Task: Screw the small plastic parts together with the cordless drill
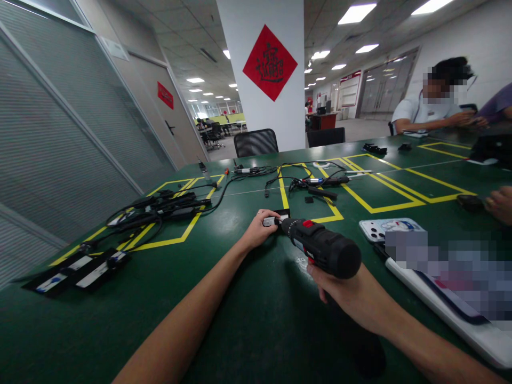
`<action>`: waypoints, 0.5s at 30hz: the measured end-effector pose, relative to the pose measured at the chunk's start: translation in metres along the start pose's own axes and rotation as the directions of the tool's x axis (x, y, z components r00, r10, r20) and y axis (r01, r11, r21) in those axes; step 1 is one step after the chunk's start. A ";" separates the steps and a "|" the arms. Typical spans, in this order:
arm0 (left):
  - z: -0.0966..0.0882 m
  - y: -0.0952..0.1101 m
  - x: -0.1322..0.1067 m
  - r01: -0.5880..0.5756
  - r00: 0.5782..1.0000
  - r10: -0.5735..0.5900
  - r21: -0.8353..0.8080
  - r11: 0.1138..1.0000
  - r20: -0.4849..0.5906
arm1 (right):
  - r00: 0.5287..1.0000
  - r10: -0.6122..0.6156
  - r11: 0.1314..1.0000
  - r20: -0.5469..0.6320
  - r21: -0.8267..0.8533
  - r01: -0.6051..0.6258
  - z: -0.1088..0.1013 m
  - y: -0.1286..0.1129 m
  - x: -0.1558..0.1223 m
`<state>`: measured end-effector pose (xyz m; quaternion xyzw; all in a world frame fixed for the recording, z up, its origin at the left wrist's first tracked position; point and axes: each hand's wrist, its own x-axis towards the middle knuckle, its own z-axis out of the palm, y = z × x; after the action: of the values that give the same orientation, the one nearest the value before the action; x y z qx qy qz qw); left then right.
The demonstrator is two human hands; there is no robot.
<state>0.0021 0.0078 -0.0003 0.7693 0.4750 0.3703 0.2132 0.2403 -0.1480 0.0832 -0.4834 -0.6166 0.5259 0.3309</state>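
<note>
My right hand (pixel 344 288) is wrapped round the grip of a black cordless drill (pixel 322 242) with red accents. The drill's chuck points away from me, towards my left hand (pixel 254 233). Closed fingers of that hand hold a small silver-and-black part (pixel 271 221) at the tabletop, by a dark flat piece (pixel 285 213). The drill's tip is right at this small part. Whether the bit touches it, I cannot tell, as the fingers and chuck cover the spot.
Black cables and devices (pixel 172 208) lie at the left, with two dark flat pieces (pixel 100 273) nearer me. More tools (pixel 320 182) and cables lie ahead. A phone (pixel 392 228) and white device (pixel 440 304) sit right. A person (pixel 432 109) sits at the far right; another hand (pixel 500 205) shows nearer.
</note>
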 end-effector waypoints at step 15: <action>0.000 -0.003 -0.001 -0.008 1.000 0.008 -0.027 1.000 -0.001 | 0.997 0.070 0.996 -0.021 -0.062 -0.071 0.001 -0.003 0.002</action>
<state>-0.0002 0.0088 -0.0027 0.7682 0.4669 0.3778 0.2218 0.2385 -0.1465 0.0854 -0.5197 -0.6123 0.5133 0.3027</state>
